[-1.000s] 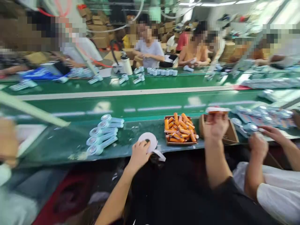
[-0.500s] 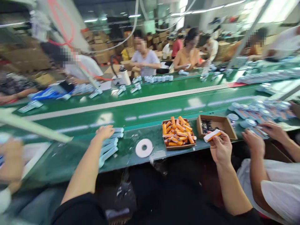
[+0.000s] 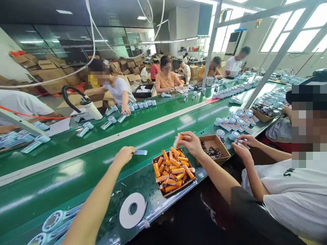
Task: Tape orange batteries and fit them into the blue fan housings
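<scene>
My left hand [image 3: 124, 156] is closed around a light blue handheld fan body, with its narrow handle [image 3: 141, 152] sticking out to the right; the rest is hidden in my fist. Between the fingers of my right hand [image 3: 191, 144] is an orange cylindrical battery [image 3: 178, 140] with a white strip on it. This hand hovers above the far edge of a cardboard box [image 3: 167, 195] heaped with orange batteries [image 3: 173, 170]. Light blue fan bodies [image 3: 53, 221] with round heads lie beside my left forearm.
A white tape roll [image 3: 133, 210] lies flat near the bench edge. Right of the batteries stands a carton of small dark parts [image 3: 214, 149]. A co-worker's hands [image 3: 242, 148] work close by on the right. The green conveyor [image 3: 102, 149] runs behind, with people along its far side.
The view has swung right. My left hand has lifted a fan body from the row it was resting on. My right hand has carried the battery forward and left, over the battery box.
</scene>
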### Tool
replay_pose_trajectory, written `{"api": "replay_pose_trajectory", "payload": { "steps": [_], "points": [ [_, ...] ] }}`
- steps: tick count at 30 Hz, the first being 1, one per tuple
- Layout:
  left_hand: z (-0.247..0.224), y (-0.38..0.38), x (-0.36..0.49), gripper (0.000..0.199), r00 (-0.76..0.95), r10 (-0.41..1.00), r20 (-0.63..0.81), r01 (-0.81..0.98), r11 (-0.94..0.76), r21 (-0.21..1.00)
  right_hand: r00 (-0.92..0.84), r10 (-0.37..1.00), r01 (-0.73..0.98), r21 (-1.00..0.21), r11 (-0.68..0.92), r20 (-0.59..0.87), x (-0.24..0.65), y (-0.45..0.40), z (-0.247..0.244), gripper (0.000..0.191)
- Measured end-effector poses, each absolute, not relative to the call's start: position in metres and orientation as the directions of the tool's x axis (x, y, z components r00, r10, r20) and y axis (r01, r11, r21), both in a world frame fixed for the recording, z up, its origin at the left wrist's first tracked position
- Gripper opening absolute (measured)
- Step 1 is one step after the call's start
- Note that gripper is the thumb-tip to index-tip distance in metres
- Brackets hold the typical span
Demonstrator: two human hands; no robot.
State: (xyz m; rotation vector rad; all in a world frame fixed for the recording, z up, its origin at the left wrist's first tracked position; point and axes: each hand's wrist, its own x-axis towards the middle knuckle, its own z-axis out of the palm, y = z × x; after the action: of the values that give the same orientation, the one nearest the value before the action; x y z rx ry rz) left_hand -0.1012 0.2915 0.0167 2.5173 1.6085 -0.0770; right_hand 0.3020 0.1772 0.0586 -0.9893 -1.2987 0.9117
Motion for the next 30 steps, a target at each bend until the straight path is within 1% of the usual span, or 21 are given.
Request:
{"api": "replay_pose_trajectory", "payload": {
  "steps": [1,3,5,8,11,14,19,23,27,30],
  "points": [
    [0.011,0.298,-0.079,0.016,0.437,0.890,-0.128,0.898,-0.423,0.124,-0.028,0.945,0.177,-0.929,0.325,0.326,0.285,0.203,0.061,0.037],
    [0.000,0.309,-0.048,0.015,0.463,0.871,-0.164,0.882,-0.435,0.180,-0.167,0.947,0.305,-0.899,0.313,0.273,0.253,0.248,0.059,0.034],
    [-0.008,0.318,-0.034,0.012,0.473,0.851,-0.226,0.875,-0.423,0.237,-0.272,0.940,0.378,-0.875,0.303,0.208,0.227,0.281,0.050,0.033],
    [-0.011,0.330,-0.036,0.027,0.443,0.851,-0.282,0.884,-0.361,0.298,-0.411,0.905,0.509,-0.796,0.326,0.108,0.199,0.308,0.032,0.029],
    [-0.010,0.334,-0.039,0.034,0.390,0.877,-0.281,0.900,-0.299,0.316,-0.504,0.863,0.629,-0.674,0.389,0.028,0.183,0.313,0.021,0.027],
    [-0.009,0.334,-0.035,0.035,0.357,0.895,-0.269,0.909,-0.267,0.318,-0.534,0.845,0.722,-0.533,0.440,-0.026,0.176,0.309,0.015,0.032],
    [-0.011,0.332,-0.024,0.032,0.331,0.912,-0.243,0.907,-0.236,0.349,-0.549,0.828,0.811,-0.310,0.496,-0.113,0.172,0.303,0.015,0.040],
    [-0.012,0.332,-0.017,0.033,0.281,0.934,-0.221,0.906,-0.182,0.383,-0.571,0.793,0.820,-0.182,0.542,-0.211,0.162,0.303,0.017,0.044],
    [-0.014,0.328,-0.009,0.036,0.205,0.961,-0.186,0.900,-0.110,0.421,-0.569,0.769,0.819,-0.114,0.562,-0.291,0.145,0.303,0.014,0.043],
    [-0.013,0.322,-0.001,0.038,0.140,0.978,-0.157,0.897,-0.058,0.437,-0.574,0.754,0.813,-0.112,0.572,-0.318,0.139,0.306,0.015,0.038]
  ]
}}
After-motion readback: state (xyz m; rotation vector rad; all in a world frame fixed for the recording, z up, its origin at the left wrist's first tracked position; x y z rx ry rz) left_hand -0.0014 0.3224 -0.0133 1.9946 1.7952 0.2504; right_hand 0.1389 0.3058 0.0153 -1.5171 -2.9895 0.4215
